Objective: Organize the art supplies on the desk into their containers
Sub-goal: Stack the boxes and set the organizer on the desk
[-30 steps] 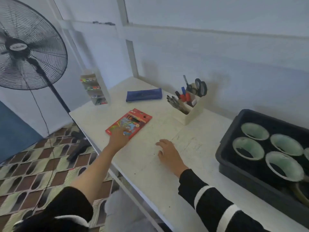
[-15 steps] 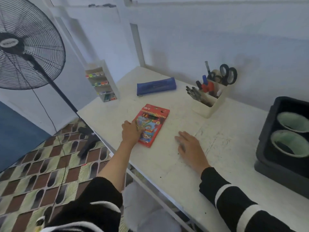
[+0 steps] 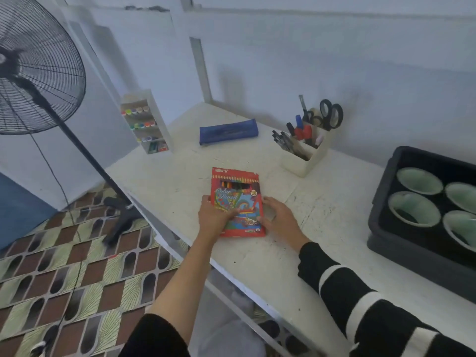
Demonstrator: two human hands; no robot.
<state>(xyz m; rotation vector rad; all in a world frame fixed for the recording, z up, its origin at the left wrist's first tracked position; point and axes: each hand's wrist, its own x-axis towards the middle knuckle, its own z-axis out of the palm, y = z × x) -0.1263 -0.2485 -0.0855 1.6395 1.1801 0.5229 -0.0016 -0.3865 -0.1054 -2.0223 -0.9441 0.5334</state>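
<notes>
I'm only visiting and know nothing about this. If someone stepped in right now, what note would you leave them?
Left hand lies on the lower left of the colour pencil box. Right hand touches its right edge. Whether either hand grips it is unclear.
The box lies flat near the front of the desk. The blue pencil case lies loose toward the back.
Done: pens and scissors stand in the white organizer.
Left: probably finding places for the box and the pencil case.
</notes>
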